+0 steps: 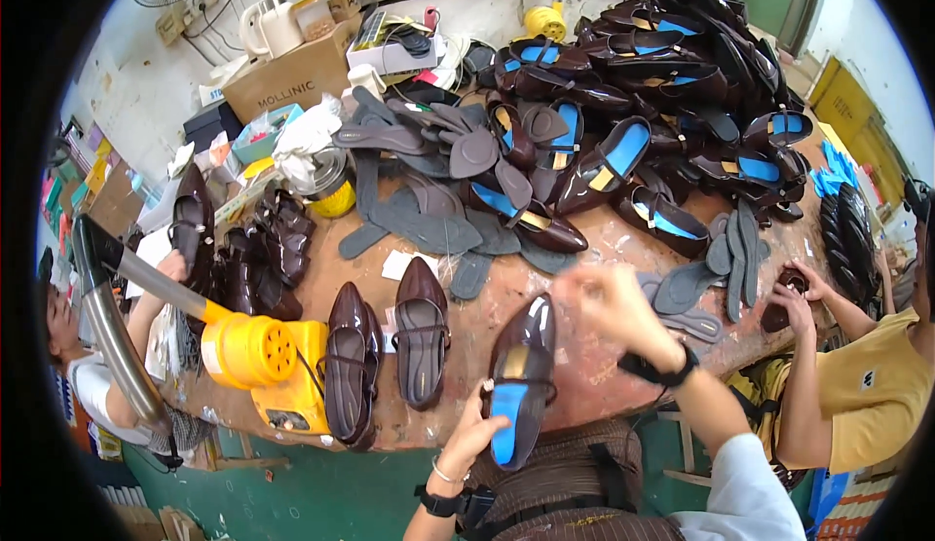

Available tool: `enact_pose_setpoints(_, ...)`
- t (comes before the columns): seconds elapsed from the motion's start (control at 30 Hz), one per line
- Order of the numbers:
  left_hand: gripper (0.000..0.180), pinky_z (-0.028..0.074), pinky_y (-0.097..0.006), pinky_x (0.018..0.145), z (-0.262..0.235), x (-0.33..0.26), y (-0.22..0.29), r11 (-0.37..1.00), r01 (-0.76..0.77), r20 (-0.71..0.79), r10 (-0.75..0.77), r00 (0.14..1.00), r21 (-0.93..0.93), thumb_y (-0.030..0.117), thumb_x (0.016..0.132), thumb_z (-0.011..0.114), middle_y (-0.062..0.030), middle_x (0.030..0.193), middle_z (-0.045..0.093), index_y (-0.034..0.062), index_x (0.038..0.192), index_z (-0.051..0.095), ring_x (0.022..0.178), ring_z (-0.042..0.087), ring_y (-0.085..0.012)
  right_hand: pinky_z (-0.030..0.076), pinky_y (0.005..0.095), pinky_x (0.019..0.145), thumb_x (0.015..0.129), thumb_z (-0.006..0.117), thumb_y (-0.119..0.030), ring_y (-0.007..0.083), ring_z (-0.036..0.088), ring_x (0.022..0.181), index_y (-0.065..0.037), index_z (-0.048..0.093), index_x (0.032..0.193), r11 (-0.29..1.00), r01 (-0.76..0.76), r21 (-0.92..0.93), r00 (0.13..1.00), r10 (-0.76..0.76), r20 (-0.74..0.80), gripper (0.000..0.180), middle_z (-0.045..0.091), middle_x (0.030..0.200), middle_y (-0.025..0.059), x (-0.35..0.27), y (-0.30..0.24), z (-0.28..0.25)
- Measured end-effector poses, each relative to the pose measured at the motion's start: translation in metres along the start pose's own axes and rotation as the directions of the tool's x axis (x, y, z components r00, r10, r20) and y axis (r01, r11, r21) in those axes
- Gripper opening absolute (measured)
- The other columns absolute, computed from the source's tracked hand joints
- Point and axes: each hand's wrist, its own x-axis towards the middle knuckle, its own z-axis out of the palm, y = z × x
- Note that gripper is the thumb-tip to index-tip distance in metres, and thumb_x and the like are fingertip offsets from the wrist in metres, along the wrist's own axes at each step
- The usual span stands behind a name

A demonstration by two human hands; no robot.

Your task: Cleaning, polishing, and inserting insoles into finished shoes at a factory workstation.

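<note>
My left hand (477,434) grips a dark brown glossy pointed flat shoe (531,356) by its heel end, at the table's near edge. Inside that shoe show a blue lining and a tan patch under a thin strap. To the right of its toe, my right hand (614,307) is raised over the table, smeared by motion, so its fingers and anything in them cannot be made out. Left of the held shoe stand a single shoe (422,336) with a grey insole and a stacked pair of like shoes (349,366).
A big heap of brown shoes (672,74) fills the back right. Grey insoles (429,220) spread across the middle. A yellow machine with a hose (248,351) stands at left, near a tin (331,186). Two co-workers handle shoes, one on each side.
</note>
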Motion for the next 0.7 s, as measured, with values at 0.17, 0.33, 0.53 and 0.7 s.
enact_pose_setpoints(0.17,0.078,0.044,-0.036,0.104,-0.015,0.008,0.002,0.879,-0.034,0.11,-0.021,0.994,0.476,0.011,0.077,0.071,-0.0251,0.133,0.059,-0.0023,0.147,0.039,0.124,0.057,-0.0303,0.053,0.0491,0.084,0.086,0.07,-0.047,0.0379,0.067,0.103,0.003,0.063,0.116,0.923,-0.073,-0.377,0.971,-0.02,-0.237,0.059,0.067,0.106,0.0254,0.156,0.047,0.029)
enact_pose_setpoints(0.33,0.061,0.048,-0.041,0.094,-0.006,0.007,0.025,0.783,-0.058,-0.097,0.149,0.984,0.619,0.014,0.083,0.068,-0.0216,0.119,0.064,0.0023,0.14,0.051,0.11,0.061,-0.0378,0.054,0.0503,0.089,0.082,0.073,-0.038,0.0445,0.064,0.109,0.007,0.061,0.115,0.809,-0.31,-0.499,0.95,0.248,-0.188,0.056,0.064,0.116,0.0292,0.243,0.073,0.053)
enact_pose_setpoints(0.53,0.046,0.048,-0.042,0.093,0.002,-0.01,0.048,0.667,-0.184,-0.149,0.409,0.9,0.722,0.019,0.087,0.071,-0.0177,0.117,0.062,0.0029,0.129,0.061,0.107,0.059,-0.0349,0.058,0.0316,0.075,0.083,0.062,-0.004,0.0181,0.069,0.083,0.005,0.067,0.115,0.833,-0.394,0.388,0.909,0.414,0.033,0.033,0.071,0.097,0.0096,0.197,0.05,-0.053)
enact_pose_setpoints(0.7,0.051,0.044,-0.044,0.1,0.025,-0.015,0.059,0.661,-0.335,-0.124,0.545,0.829,0.672,0.023,0.086,0.075,-0.0177,0.128,0.058,0.002,0.129,0.06,0.118,0.054,-0.0351,0.049,0.0295,0.097,0.081,0.065,0.006,0.0174,0.062,0.111,0.002,0.053,0.134,0.567,-0.299,0.767,0.935,0.335,0.117,0.055,0.063,0.125,0.0083,0.016,0.019,-0.042)
